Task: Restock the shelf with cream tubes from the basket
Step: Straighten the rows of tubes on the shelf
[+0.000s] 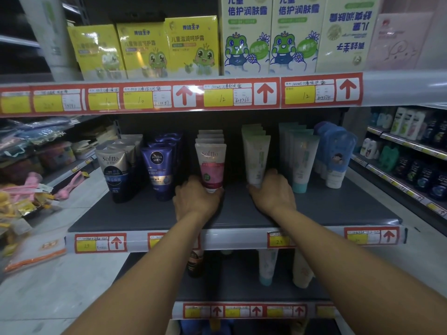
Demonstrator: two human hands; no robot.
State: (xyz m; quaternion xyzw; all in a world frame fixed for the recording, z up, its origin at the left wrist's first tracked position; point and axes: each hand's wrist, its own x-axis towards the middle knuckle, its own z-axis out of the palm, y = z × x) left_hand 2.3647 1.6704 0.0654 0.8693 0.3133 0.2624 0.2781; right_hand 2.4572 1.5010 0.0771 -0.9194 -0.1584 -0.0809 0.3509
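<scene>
On the dark middle shelf (232,213) stand rows of cream tubes, cap down. My left hand (196,201) grips the base of the front pink Softto tube (210,163), which heads a row of the same tubes. My right hand (273,192) is closed around the bottom of the front pale green tube (256,158), also first in its row. Both arms reach in over the shelf's front edge. The basket is not in view.
Left of my hands stand dark Softto tubes (116,172) and Nivea Men tubes (158,170); to the right, teal-capped tubes (302,160) and blue bottles (336,155). Yellow and white boxes fill the shelf above. More tubes stand on the lower shelf (266,267). Another aisle's shelves (411,151) lie right.
</scene>
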